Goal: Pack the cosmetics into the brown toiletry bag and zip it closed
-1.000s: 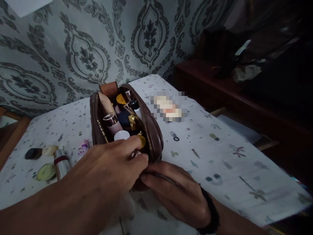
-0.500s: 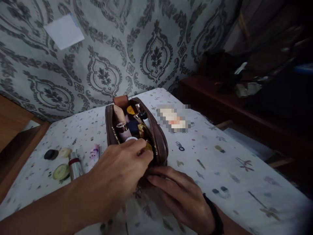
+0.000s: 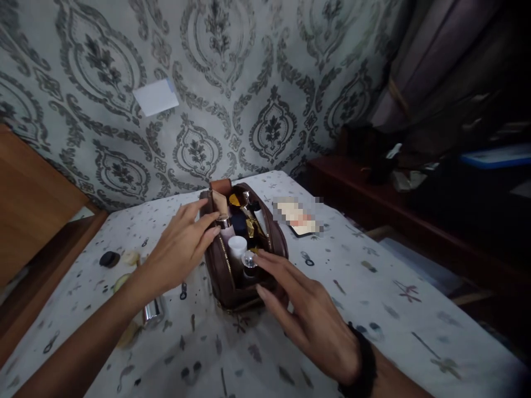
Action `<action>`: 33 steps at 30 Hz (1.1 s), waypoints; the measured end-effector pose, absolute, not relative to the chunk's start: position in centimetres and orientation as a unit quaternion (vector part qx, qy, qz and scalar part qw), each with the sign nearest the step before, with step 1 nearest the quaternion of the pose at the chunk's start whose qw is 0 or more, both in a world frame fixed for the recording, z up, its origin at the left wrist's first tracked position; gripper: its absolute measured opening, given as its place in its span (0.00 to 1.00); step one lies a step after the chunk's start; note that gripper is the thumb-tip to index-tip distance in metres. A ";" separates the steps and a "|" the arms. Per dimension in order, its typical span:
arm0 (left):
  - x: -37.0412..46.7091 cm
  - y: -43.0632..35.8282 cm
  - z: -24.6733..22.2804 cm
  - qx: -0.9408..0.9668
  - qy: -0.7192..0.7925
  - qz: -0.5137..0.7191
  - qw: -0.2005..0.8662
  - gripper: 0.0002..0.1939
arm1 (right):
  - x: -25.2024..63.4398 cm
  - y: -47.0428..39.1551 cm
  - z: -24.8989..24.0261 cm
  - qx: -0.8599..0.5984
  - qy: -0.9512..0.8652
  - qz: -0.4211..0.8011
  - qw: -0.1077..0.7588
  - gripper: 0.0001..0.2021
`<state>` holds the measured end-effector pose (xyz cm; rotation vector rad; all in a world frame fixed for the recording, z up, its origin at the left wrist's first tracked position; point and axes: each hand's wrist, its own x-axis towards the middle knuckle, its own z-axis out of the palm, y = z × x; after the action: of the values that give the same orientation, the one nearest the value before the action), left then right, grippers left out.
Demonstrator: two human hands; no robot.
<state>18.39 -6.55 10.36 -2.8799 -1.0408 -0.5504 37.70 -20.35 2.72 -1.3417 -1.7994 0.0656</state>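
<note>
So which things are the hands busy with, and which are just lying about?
Seemingly in use:
- brown bag
- silver-topped item near right hand
- silver-capped container near left hand

Apparently just lying about:
- silver cylinder
- dark round item
- pixelated item

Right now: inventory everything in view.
Bag: one, brown, centre
Bag contents: several, mixed, inside
Disc: one, black, left
Lump: one, cream, left
Round items: two, yellowish, left
Cylinder: one, silver, left
Blurred item: one, cream, right
Wall: one, grey, behind
Sheet: one, white, wall
Cloth: one, white, underneath
Wood panel: one, brown, left
Ledge: one, maroon, right
Flat item: one, blue, right
Wristband: one, black, right
Left hand: one, bag's left
Right hand: one, bag's right
</note>
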 end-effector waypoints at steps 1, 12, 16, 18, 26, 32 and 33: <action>18.5 -6.6 10.1 -0.926 -0.337 -0.170 0.007 0.23 | 37.6 -20.2 2.9 -0.543 -0.725 0.029 0.423 0.18; 19.3 -5.6 9.8 -0.928 -0.336 -0.154 -0.050 0.25 | 36.8 -19.7 3.1 -0.545 -0.730 0.022 0.412 0.17; 18.3 -5.5 9.7 -0.922 -0.319 -0.202 -0.082 0.23 | 36.8 -19.8 3.4 -0.538 -0.732 0.005 0.417 0.16; 16.9 -5.6 10.1 -0.906 -0.319 -0.260 -0.097 0.22 | 36.8 -20.4 3.6 -0.533 -0.729 -0.007 0.430 0.16; 4.9 -6.0 5.2 -0.790 -0.492 -0.355 -0.093 0.18 | 33.4 -23.9 3.1 -0.403 -0.771 -0.042 0.491 0.09; -1.3 -6.9 -1.3 -0.753 -0.573 -0.321 -0.043 0.16 | 26.6 -21.7 -0.1 -0.392 -0.831 0.145 0.367 0.10; -1.8 -7.0 -1.8 -0.749 -0.579 -0.320 -0.041 0.16 | 25.5 -20.6 -0.7 -0.400 -0.823 0.169 0.367 0.10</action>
<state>-1.83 -6.99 -1.85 -2.4158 -1.8669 -1.0339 25.48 -20.60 -0.68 -1.0289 -2.1134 0.4335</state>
